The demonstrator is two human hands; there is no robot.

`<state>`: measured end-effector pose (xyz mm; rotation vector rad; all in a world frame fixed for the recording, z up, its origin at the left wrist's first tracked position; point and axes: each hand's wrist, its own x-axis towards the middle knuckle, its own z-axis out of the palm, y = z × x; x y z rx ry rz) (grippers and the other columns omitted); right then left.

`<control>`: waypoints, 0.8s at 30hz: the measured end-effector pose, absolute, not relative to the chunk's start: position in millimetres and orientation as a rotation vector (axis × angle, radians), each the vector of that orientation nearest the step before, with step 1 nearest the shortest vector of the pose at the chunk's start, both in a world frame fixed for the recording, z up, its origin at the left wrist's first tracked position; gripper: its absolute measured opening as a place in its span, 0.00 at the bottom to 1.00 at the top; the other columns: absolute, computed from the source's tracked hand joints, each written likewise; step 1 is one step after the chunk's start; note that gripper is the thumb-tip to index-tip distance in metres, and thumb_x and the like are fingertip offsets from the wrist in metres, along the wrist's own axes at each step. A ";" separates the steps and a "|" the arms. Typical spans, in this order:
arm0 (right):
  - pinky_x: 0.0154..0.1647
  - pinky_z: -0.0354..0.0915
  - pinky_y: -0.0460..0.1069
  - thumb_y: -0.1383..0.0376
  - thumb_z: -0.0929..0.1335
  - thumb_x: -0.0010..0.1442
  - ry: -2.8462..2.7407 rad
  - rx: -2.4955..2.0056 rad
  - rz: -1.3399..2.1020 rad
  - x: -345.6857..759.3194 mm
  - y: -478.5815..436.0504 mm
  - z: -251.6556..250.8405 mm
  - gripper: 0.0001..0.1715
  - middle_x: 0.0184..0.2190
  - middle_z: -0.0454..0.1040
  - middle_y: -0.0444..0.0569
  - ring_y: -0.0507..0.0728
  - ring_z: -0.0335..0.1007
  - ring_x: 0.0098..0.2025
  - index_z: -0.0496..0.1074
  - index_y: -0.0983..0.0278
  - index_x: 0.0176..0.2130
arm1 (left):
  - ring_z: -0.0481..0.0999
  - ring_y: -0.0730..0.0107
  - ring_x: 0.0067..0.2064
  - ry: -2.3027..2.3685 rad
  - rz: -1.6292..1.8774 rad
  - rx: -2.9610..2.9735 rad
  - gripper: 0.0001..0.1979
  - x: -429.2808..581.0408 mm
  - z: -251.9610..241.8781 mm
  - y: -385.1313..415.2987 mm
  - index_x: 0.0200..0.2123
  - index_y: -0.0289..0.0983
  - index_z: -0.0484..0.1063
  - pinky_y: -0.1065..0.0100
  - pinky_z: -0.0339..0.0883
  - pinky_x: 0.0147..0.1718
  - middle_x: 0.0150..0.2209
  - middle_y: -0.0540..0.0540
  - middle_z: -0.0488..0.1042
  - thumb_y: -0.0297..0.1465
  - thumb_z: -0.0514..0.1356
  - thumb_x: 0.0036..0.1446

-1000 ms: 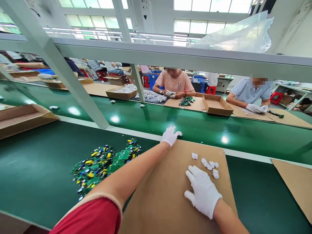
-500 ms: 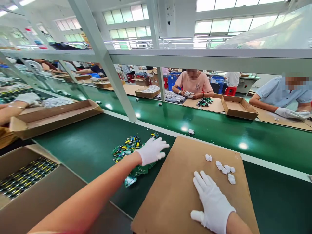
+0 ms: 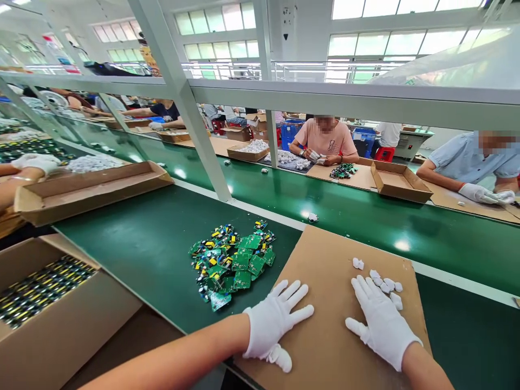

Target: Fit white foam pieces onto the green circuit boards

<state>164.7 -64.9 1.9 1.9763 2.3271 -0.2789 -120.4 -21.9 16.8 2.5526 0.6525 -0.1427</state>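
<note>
My left hand (image 3: pixel 276 322), in a white glove, lies over the left edge of the cardboard sheet (image 3: pixel 325 303) with its fingers spread and nothing in them. Also gloved in white, my right hand (image 3: pixel 379 319) rests flat on the sheet's right half, fingers stretched out. Its fingertips reach beside a small cluster of white lumpy pieces (image 3: pixel 382 283), whose kind I cannot make out. Left of the sheet, a heap of green circuit boards (image 3: pixel 244 262) with yellow and blue components lies on the dark green bench (image 3: pixel 134 233).
An open carton (image 3: pixel 109 303) at lower left holds rows of boards. A shallow cardboard tray (image 3: pixel 93 189) sits further back. Beyond the white rail runs a green conveyor (image 3: pixel 280 200) carrying a small white piece (image 3: pixel 312 217). A slanted metal post (image 3: pixel 190 114) rises ahead. Co-workers sit opposite.
My left hand has come back from above the board heap to the sheet's left edge, uncovering the boards. My right hand has moved up and right, closer to the white pieces.
</note>
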 end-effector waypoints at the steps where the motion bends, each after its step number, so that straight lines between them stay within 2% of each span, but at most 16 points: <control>1: 0.63 0.38 0.61 0.48 0.63 0.52 2.345 1.938 -0.330 156.4 -67.4 4.2 0.47 0.65 0.43 0.55 0.67 0.33 0.66 0.48 0.66 0.63 | 0.37 0.29 0.62 0.656 -0.163 2.562 0.54 -119.9 18.3 -22.2 0.63 0.39 0.48 0.34 0.31 0.54 0.64 0.26 0.39 0.60 0.56 0.35; 3: 0.64 0.38 0.61 0.47 0.65 0.50 2.420 1.799 -0.443 140.7 -72.0 7.8 0.50 0.65 0.39 0.54 0.68 0.31 0.66 0.46 0.67 0.63 | 0.38 0.29 0.62 0.656 -0.180 2.590 0.53 -120.4 17.9 -24.3 0.63 0.39 0.47 0.33 0.32 0.54 0.64 0.26 0.39 0.61 0.54 0.37; 6: 0.64 0.37 0.61 0.47 0.65 0.49 2.492 1.643 -0.511 132.5 -73.2 8.8 0.51 0.65 0.40 0.52 0.68 0.31 0.66 0.46 0.64 0.64 | 0.40 0.30 0.62 0.643 -0.145 2.655 0.53 -123.4 8.3 -28.8 0.63 0.39 0.45 0.34 0.33 0.53 0.64 0.27 0.39 0.61 0.53 0.39; 10: 0.64 0.38 0.61 0.51 0.62 0.54 2.334 1.947 -0.291 138.4 -68.7 2.3 0.44 0.65 0.41 0.56 0.66 0.34 0.66 0.47 0.68 0.63 | 0.44 0.33 0.62 0.618 -0.026 2.748 0.50 -124.3 -0.3 -29.3 0.62 0.39 0.46 0.38 0.36 0.55 0.64 0.29 0.42 0.59 0.54 0.40; 12: 0.64 0.38 0.62 0.49 0.63 0.52 2.369 1.913 -0.281 135.6 -70.1 -0.8 0.49 0.65 0.39 0.57 0.68 0.32 0.66 0.47 0.70 0.63 | 0.53 0.40 0.60 0.622 0.024 2.800 0.41 -123.4 7.7 -21.6 0.59 0.40 0.54 0.43 0.41 0.55 0.62 0.32 0.52 0.55 0.54 0.46; 14: 0.64 0.39 0.62 0.46 0.65 0.49 2.472 1.764 -0.352 131.0 -72.8 -2.4 0.52 0.65 0.39 0.56 0.68 0.31 0.66 0.48 0.69 0.63 | 0.62 0.50 0.55 0.727 0.071 2.846 0.26 -124.9 24.0 -6.4 0.51 0.40 0.64 0.50 0.45 0.54 0.54 0.37 0.65 0.46 0.54 0.53; 16: 0.64 0.40 0.62 0.46 0.64 0.51 2.508 1.752 -0.364 130.1 -73.5 -2.9 0.50 0.65 0.40 0.55 0.67 0.33 0.66 0.48 0.68 0.63 | 0.66 0.57 0.50 0.989 0.124 2.858 0.14 -130.9 41.6 13.6 0.44 0.39 0.69 0.54 0.46 0.53 0.45 0.42 0.72 0.36 0.53 0.56; 18: 0.63 0.41 0.62 0.48 0.62 0.54 2.442 1.924 -0.286 133.2 -72.3 -3.1 0.46 0.65 0.41 0.56 0.66 0.35 0.65 0.48 0.69 0.63 | 0.62 0.56 0.53 1.307 0.186 2.795 0.13 -140.2 52.3 33.6 0.43 0.36 0.70 0.55 0.44 0.54 0.47 0.41 0.71 0.32 0.56 0.54; 20: 0.63 0.41 0.62 0.49 0.63 0.53 2.391 2.038 -0.226 135.9 -71.6 -3.4 0.48 0.65 0.41 0.59 0.67 0.35 0.65 0.48 0.72 0.63 | 0.62 0.51 0.53 1.428 0.199 2.735 0.16 -148.9 52.9 48.8 0.42 0.33 0.72 0.52 0.41 0.54 0.46 0.37 0.72 0.28 0.61 0.47; 22: 0.63 0.42 0.63 0.47 0.65 0.50 2.489 1.931 -0.262 135.7 -72.3 -4.2 0.52 0.65 0.40 0.59 0.69 0.33 0.65 0.48 0.71 0.63 | 0.65 0.51 0.50 1.449 0.217 2.690 0.16 -153.7 46.5 57.3 0.39 0.31 0.74 0.50 0.40 0.54 0.43 0.37 0.74 0.23 0.63 0.42; 24: 0.63 0.43 0.62 0.45 0.66 0.49 2.635 1.739 -0.322 135.3 -72.7 -6.0 0.53 0.65 0.40 0.56 0.68 0.34 0.65 0.48 0.68 0.63 | 0.69 0.56 0.46 1.466 0.287 2.634 0.13 -153.7 40.2 60.5 0.35 0.32 0.75 0.51 0.39 0.55 0.40 0.40 0.76 0.21 0.63 0.40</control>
